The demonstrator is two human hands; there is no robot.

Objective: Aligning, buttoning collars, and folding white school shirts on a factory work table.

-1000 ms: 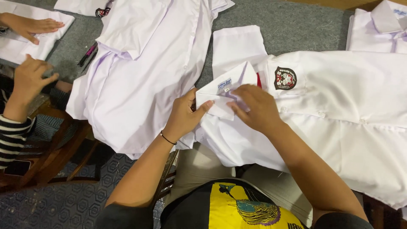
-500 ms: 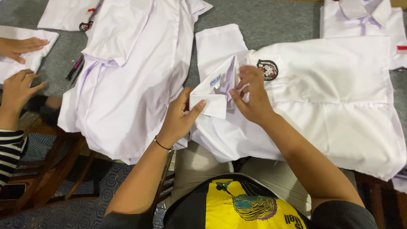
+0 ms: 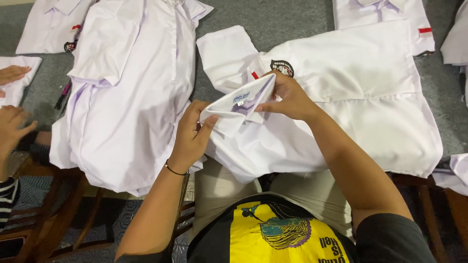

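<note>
Just below the round badge [image 3: 282, 67] on the white shirt [image 3: 351, 112], the collar [image 3: 237, 104] is lifted off the grey tabletop [image 3: 273, 19]. The left hand [image 3: 192, 134] pinches the collar's lower end, and the right hand [image 3: 288, 96] pinches its upper point. Left of the badge lies a pile of shirts [image 3: 126, 87].
</note>
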